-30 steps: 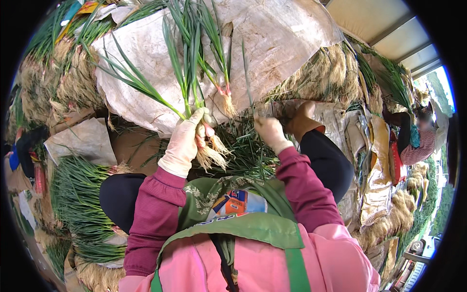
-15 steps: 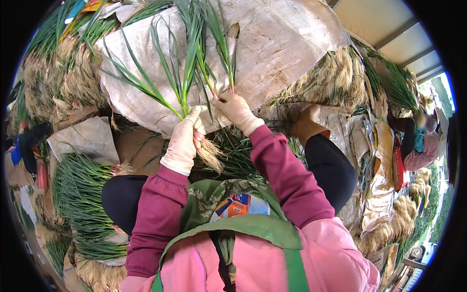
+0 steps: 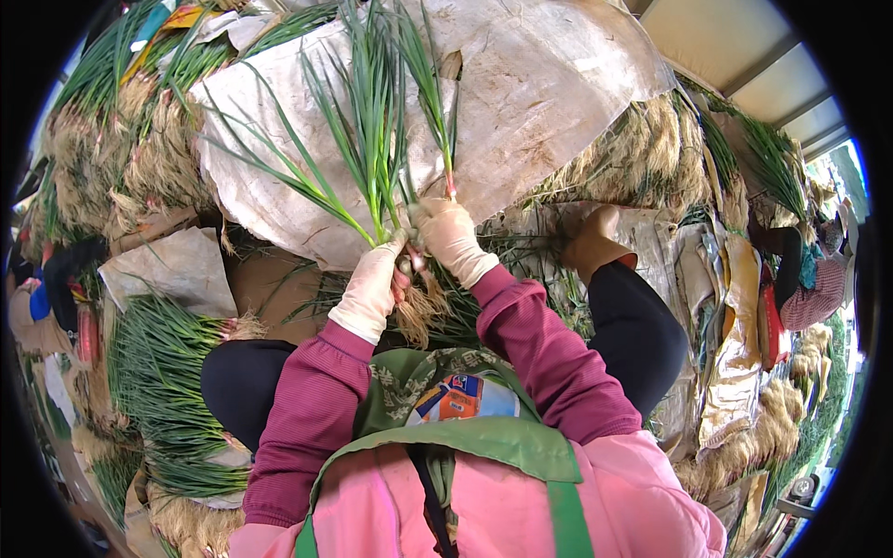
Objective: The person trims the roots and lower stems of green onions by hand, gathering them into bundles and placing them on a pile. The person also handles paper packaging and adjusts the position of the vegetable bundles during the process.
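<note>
In my gloved left hand [image 3: 374, 286] I grip a small bunch of green onions [image 3: 377, 158] near the bulbs, its long leaves fanning away from me. Pale roots [image 3: 423, 309] hang below the fingers. My gloved right hand [image 3: 450, 240], fingers curled, meets the left at the bulbs and holds another slim green onion [image 3: 430, 93], its reddish stem rising above the knuckles. The right fingertips are blurred and partly hidden. Behind both hands spreads a whitish, dirt-stained sheet [image 3: 549, 102].
A stack of green onions [image 3: 172, 391] lies at my left. More rooted bundles [image 3: 121, 153] are piled at the far left, others [image 3: 642, 153] at the right behind the sheet. My bent knees flank the work. Another person [image 3: 814, 288] sits at the far right.
My hands have come together at the bulbs, the left moving slightly right and nearer me. A stalk formerly by the right fingers now stands against the left hand's bunch.
</note>
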